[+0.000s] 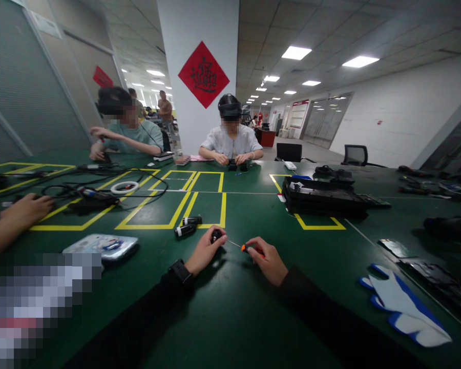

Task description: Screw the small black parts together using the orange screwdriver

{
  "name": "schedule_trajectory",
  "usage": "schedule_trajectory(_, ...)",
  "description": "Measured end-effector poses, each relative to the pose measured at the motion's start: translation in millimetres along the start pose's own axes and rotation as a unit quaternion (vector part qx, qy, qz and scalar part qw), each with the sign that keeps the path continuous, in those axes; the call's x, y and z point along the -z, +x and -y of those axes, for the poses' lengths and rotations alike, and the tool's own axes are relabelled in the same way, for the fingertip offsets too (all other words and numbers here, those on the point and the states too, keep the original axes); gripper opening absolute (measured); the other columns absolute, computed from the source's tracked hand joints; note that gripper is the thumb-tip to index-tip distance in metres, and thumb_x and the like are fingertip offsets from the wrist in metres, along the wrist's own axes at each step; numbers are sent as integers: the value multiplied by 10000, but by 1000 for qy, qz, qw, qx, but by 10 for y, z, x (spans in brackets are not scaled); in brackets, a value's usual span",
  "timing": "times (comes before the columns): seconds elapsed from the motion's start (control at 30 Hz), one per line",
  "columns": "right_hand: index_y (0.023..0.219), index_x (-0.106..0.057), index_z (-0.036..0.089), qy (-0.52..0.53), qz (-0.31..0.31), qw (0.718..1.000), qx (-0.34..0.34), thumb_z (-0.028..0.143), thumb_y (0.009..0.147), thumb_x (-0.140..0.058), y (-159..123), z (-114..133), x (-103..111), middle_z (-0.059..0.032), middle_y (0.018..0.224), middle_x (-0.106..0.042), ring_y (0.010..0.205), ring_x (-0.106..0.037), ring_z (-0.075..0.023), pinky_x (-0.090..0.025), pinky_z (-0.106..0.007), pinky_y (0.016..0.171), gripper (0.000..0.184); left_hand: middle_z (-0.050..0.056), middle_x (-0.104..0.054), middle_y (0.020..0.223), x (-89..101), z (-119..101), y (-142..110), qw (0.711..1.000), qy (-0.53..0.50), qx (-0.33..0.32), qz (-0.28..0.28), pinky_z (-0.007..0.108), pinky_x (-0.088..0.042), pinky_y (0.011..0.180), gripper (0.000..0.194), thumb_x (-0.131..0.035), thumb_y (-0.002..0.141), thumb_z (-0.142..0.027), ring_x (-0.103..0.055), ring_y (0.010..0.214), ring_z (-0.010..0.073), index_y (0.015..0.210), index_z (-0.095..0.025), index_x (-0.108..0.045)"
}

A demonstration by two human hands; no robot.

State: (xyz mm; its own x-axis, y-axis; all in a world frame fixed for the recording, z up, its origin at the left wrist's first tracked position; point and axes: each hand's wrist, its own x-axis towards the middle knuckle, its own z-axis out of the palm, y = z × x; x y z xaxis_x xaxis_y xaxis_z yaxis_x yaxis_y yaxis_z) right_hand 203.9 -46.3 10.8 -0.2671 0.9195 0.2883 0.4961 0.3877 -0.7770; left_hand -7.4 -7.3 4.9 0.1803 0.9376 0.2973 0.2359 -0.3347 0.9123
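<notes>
Orange-handled screwdriver [245, 248]: position and holder?

It lies to the right of the pair of white-banded black cylinders [185, 230], slightly nearer the wearer. The right hand [269, 260] has thumb and fingers clamped on the handle. The thin shaft points left.

And the left hand [205, 252]?

Thumb and fingers are closed around a small black part [215, 236], just right of the cylinders. The grip conceals most of it. The shaft runs to the left thumb; whether its tip touches the part cannot be determined.

Anything else recorded?

A black housing [322, 199], right of the cylinders and beyond them. A blue-and-white glove [407, 302], well to their right and nearer the wearer. Neither is in hand.

Your finding on method?

In my judgement, the shaft should sit straight to the part before any turning. Brace the left wrist on the green tabletop [230, 328], move the thumb off the tip's line, and press steadily but lightly. A slanted tip could slip into the holding fingers.
</notes>
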Motion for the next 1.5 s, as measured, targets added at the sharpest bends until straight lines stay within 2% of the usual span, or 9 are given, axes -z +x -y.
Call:
schedule_trajectory(0.1,967,-564,180,-8,-13,1000,20,233,851,-416,9,-2,7,-3,756,-572,673,-525,-122,-391,-235,635,195,4,-565,826,2,4,3,1000,-4,6,-7,267,-424,731,223,-502,774,-374,-545,743,139,893,-189,-530)
schedule_trajectory(0.33,938,-580,169,-28,-63,996,58,187,730,-568,25,-32,-9,-38,871,-540,772,-511,-148,-416,-272,705,209,-9,-537,799,9,42,22,1000,-7,12,-15,248,-412,706,224,-506,777,-376,-536,724,129,903,-192,-515)
schedule_trajectory(0.47,949,-584,175,14,-37,999,36,224,765,-553,23,-54,-17,-41,897,-589,816,-553,-157,-432,-294,758,194,-11,-535,812,9,50,24,1000,-6,7,-12,245,-406,711,216,-514,774,-372,-533,730,127,894,-193,-517)
schedule_trajectory(0.67,953,-592,172,-2,1,1000,-1,320,851,-446,12,-24,-8,0,699,-588,601,-529,-117,-414,-239,603,232,-5,-546,827,0,24,4,1000,-9,2,-6,250,-408,728,210,-511,775,-365,-532,743,130,893,-191,-523)
schedule_trajectory(0.83,965,-581,175,0,-17,999,39,216,848,-427,19,4,21,-35,907,-597,817,-548,-144,-408,-262,736,198,-4,-546,819,4,57,11,1000,-18,11,-12,260,-410,734,221,-507,778,-369,-538,744,134,911,-193,-519)
schedule_trajectory(1.03,947,-566,181,-3,-37,998,57,174,747,-557,21,-9,8,-41,949,-564,893,-532,-159,-410,-289,796,200,-10,-541,785,13,66,19,999,-25,20,-19,249,-412,713,211,-513,775,-358,-543,726,129,907,-194,-518)
schedule_trajectory(1.1,962,-559,190,11,-18,998,52,176,753,-554,17,0,2,-32,942,-582,892,-544,-154,-412,-291,803,209,-8,-546,801,14,45,15,999,-22,18,-16,248,-414,715,205,-517,771,-351,-546,727,128,900,-192,-522)
schedule_trajectory(1.27,1024,-545,194,-9,23,1000,16,275,809,-523,6,10,-6,-1,770,-605,688,-562,-132,-427,-264,673,231,-6,-549,808,12,13,4,1000,-10,12,-8,250,-412,723,191,-508,772,-340,-539,742,133,891,-192,-520)
schedule_trajectory(1.5,1001,-583,191,-61,4,996,58,201,851,-436,20,-23,9,-43,930,-567,867,-532,-156,-403,-295,789,211,-8,-537,819,13,40,3,1000,-9,11,1,256,-402,732,188,-488,788,-339,-527,750,134,911,-198,-504)
